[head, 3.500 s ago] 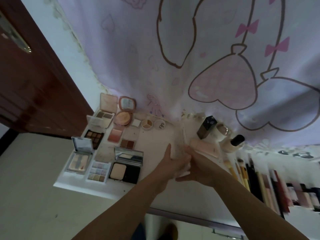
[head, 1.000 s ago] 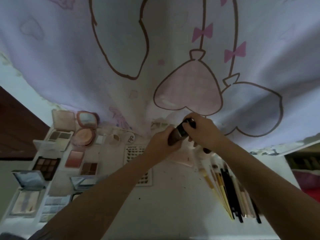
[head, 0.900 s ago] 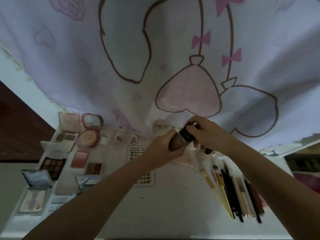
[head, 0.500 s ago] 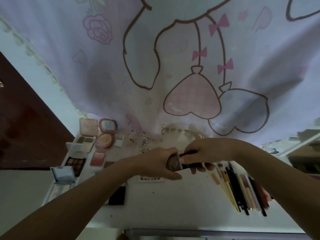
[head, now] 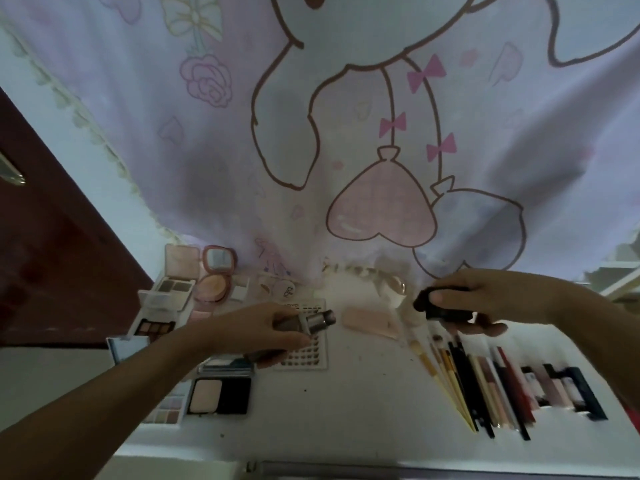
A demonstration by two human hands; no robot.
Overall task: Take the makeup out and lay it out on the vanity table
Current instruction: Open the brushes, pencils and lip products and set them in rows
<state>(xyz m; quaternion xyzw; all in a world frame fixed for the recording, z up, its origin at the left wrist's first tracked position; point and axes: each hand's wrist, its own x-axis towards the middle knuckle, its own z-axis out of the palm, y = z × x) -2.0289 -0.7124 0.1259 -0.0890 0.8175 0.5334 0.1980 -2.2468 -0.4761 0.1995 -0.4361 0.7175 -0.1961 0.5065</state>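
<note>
Pulled apart now: left hand (head: 263,329) fingers grip the bottle (head: 304,322), right hand (head: 467,306) its black cap (head: 440,303).

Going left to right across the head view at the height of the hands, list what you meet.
Open eyeshadow palette → left hand → uncapped bottle → pink flat case → black cap → right hand.

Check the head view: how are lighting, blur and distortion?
Head view: dim, flat, bluish light. Wide-angle bending bows the table edge and stretches the curtain. Soft focus throughout, palettes lacking detail. A faint highlight sits on the bottle held by the left hand; the cap in the right hand reads near-black.
</note>
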